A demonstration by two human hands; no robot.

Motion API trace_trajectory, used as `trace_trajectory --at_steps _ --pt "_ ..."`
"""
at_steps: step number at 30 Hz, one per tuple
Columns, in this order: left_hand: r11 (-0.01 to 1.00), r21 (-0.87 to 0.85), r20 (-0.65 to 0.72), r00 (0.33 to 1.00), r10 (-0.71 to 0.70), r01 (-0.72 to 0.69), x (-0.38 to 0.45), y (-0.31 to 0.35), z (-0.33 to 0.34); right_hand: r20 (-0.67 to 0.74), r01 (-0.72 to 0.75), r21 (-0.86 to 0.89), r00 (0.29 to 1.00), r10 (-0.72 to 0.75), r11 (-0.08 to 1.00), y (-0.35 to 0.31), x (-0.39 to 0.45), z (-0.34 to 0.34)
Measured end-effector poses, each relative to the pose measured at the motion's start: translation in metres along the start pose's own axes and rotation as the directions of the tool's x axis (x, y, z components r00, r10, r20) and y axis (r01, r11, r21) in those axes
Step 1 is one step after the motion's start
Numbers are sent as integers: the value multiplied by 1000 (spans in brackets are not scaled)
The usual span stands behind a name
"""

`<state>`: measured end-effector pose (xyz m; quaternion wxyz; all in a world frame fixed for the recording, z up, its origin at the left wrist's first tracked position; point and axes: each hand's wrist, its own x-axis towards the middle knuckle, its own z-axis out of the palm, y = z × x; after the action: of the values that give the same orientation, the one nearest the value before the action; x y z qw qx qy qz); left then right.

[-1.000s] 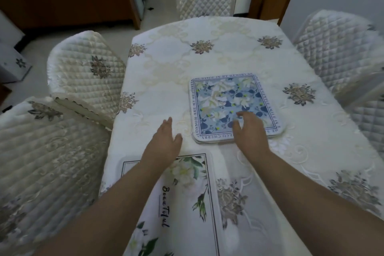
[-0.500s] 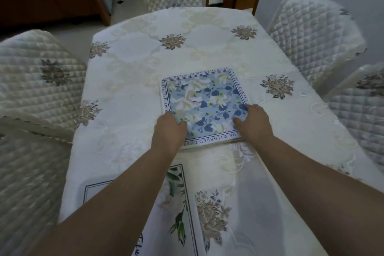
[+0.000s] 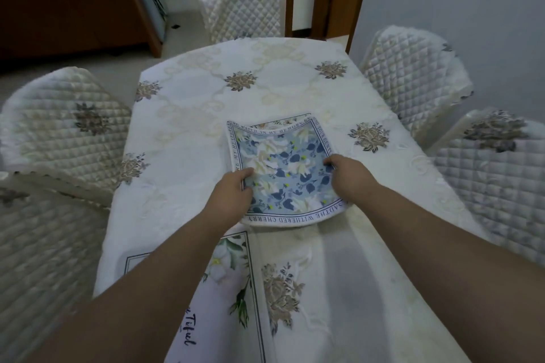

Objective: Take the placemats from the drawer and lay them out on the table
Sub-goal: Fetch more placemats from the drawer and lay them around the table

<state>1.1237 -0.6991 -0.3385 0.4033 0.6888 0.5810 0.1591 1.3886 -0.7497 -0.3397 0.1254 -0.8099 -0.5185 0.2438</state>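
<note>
Going left to right: two quilted chairs [image 3: 63,127] sit along the table's left side at about 9 o'clock. Just in from them, at 7 o'clock on the table [image 3: 188,115], a white placemat [image 3: 233,298] with green leaves and script lettering lies flat, partly under the left forearm, its long axis running toward me and away.

The left hand [image 3: 233,194] grips the left edge of the blue floral placemat [image 3: 283,168], thumb on top and fingers curled under. That mat sits dead center on the table. It's nearly square, so no real long axis; its near edge, with the lettered border, faces me at 6 o'clock and its far edge points to 12. Both sides are lifted and bowed up, so it sags in the middle. Another mat's printed border peeks out from under its far edge.

The right hand [image 3: 351,180] grips the right edge the same way, fingers wrapped round it.

Two more quilted chairs stand at 2 to 3 o'clock, one at 12, and a wooden cabinet [image 3: 67,0] at 11. No containers in view.
</note>
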Motion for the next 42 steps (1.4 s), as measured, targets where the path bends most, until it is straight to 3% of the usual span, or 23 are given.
trace_trajectory --at_steps 4,8,13,22,27,33,42 --pt "993 40 -91 989 112 -109 -53 17 3 -114 -2 162 993 21 987 6 -48 -24" --pt "992 -8 -111 986 123 -125 -102 35 8 -146 -14 191 988 43 982 25 -104 -59" --pt "977 -189 -14 995 95 -96 -155 62 32 -176 -86 204 977 123 975 61 -182 -91" --pt "978 -172 104 985 137 -118 -210 91 93 -239 -167 276 942 236 947 142 -272 -89" --pt "984 -164 157 983 91 -65 -225 103 147 -175 -179 267 957 231 947 207 -273 -86" --pt "999 -38 90 996 -26 29 -217 101 213 -41 -121 243 990 135 962 279 -239 -75" --pt "982 -17 22 982 -187 187 -184 95 261 90 -54 200 995 36 978 324 -180 -52"
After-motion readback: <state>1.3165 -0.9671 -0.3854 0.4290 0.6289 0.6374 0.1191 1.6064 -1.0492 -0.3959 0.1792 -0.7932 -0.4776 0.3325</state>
